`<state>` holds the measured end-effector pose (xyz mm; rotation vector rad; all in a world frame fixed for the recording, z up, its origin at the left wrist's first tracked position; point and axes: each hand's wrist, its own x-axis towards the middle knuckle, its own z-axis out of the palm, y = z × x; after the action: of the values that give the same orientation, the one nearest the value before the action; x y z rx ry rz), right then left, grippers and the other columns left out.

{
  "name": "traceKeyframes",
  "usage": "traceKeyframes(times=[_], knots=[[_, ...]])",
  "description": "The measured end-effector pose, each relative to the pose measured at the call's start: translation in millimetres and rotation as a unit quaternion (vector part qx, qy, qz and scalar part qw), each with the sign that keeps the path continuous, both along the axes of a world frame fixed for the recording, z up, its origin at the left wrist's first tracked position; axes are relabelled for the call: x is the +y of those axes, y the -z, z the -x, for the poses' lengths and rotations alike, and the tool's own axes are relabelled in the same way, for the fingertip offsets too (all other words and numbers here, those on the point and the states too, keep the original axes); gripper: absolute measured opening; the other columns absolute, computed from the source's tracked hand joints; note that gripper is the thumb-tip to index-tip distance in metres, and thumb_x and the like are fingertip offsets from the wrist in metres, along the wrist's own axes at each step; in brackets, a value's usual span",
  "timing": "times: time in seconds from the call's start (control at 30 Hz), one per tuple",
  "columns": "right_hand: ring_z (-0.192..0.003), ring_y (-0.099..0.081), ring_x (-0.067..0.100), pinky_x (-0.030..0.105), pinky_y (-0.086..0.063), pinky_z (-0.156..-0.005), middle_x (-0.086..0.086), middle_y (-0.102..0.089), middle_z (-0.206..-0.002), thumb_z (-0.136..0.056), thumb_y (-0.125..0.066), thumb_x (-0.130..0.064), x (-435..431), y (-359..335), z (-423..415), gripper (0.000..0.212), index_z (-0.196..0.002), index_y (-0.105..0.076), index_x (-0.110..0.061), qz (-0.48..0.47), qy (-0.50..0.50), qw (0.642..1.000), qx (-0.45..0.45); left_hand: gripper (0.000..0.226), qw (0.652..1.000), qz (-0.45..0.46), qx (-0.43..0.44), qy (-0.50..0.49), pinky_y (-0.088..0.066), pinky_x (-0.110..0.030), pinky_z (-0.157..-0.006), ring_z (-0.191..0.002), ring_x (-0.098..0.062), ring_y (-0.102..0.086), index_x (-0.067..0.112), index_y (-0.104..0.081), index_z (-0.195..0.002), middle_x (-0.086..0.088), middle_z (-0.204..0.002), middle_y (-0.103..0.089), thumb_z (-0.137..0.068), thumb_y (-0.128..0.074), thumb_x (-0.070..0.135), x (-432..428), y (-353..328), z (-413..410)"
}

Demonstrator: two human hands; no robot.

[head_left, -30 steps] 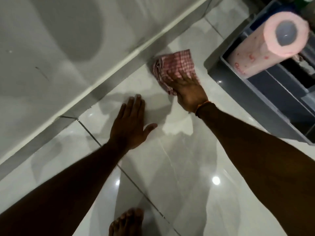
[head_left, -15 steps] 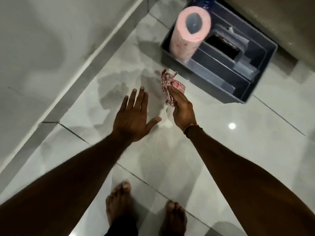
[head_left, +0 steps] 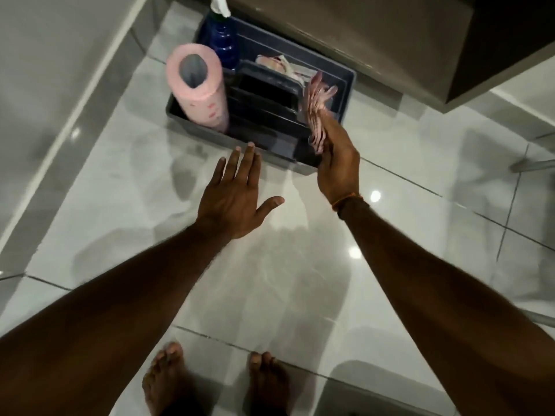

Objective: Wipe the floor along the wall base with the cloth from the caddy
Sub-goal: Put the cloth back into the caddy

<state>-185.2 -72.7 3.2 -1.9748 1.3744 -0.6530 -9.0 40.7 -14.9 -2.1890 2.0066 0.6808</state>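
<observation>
My right hand [head_left: 338,159] grips the red checked cloth [head_left: 316,111], which is blurred and hangs over the right half of the dark grey caddy [head_left: 348,82]. The caddy stands on the pale tiled floor. My left hand [head_left: 237,195] is held flat above the floor with its fingers spread, holding nothing, just in front of the caddy's near wall. The grey wall base [head_left: 90,88] runs along the left side of the floor, away from both hands.
In the caddy stand a pink paper roll [head_left: 199,91] and a blue spray bottle [head_left: 220,34]; a pale cloth [head_left: 279,63] lies at its back. A brown cabinet [head_left: 375,31] overhangs behind it. A metal leg [head_left: 531,165] is at right. My bare feet [head_left: 216,382] are below.
The cloth left the floor at the wall base; my right hand carried it right and up over the caddy. My left hand lifted off the floor, and the view rose.
</observation>
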Motion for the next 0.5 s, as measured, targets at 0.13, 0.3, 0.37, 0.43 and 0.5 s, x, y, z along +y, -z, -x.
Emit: traceKeyframes(times=[0.13,0.3,0.37,0.43,0.5], knots=[[-0.148,-0.044,0.025,0.024,-0.032,-0.122,0.016,-0.046,-0.158,-0.102,-0.048,-0.003,-54,15,17,0.051,-0.153,-0.045,-0.005,0.025,-0.032,0.997,0.069,0.105,1.0,0.012,-0.011,0.015,-0.008,-0.05,-0.134,-0.164,-0.032,0.002,0.01,0.002,-0.167,-0.013,-0.177,0.008,-0.091,-0.007,0.082,-29,22,14],[-0.137,-0.054,0.021,0.044,-0.042,-0.119,-0.001,-0.051,-0.156,-0.1,-0.05,-0.062,-81,58,4,0.059,-0.153,-0.045,-0.036,-0.014,-0.017,0.992,0.123,0.105,0.999,0.02,-0.024,0.041,-0.006,-0.05,-0.134,-0.164,-0.031,0.005,0.01,0.001,-0.167,-0.013,-0.177,0.009,-0.091,-0.007,0.081,-50,62,17],[-0.151,-0.035,0.032,0.051,-0.03,-0.126,0.005,-0.034,-0.167,-0.106,-0.048,-0.047,-81,78,-2,0.056,-0.159,-0.037,-0.033,-0.067,-0.023,0.984,0.164,0.105,0.999,0.015,-0.019,0.035,-0.003,-0.049,-0.134,-0.164,-0.03,0.008,0.01,0.004,-0.167,-0.012,-0.177,0.01,-0.092,-0.008,0.081,-52,75,15],[-0.159,-0.011,0.039,0.054,-0.008,-0.131,0.007,-0.017,-0.173,-0.109,-0.046,-0.028,-83,95,-7,0.06,-0.164,-0.022,-0.029,-0.042,-0.06,0.966,0.248,0.104,0.999,0.027,-0.015,0.035,-0.003,-0.049,-0.134,-0.164,-0.029,0.008,0.01,0.004,-0.167,-0.013,-0.177,0.01,-0.093,-0.01,0.081,-51,81,14],[-0.16,-0.001,0.037,0.051,0.003,-0.129,0.007,-0.008,-0.175,-0.11,-0.041,-0.029,-86,104,-11,0.064,-0.166,-0.011,-0.027,-0.035,-0.087,0.949,0.301,0.104,0.998,0.035,-0.018,0.039,-0.004,-0.049,-0.134,-0.164,-0.029,0.008,0.01,0.003,-0.167,-0.013,-0.177,0.008,-0.094,-0.009,0.082,-50,84,13]])
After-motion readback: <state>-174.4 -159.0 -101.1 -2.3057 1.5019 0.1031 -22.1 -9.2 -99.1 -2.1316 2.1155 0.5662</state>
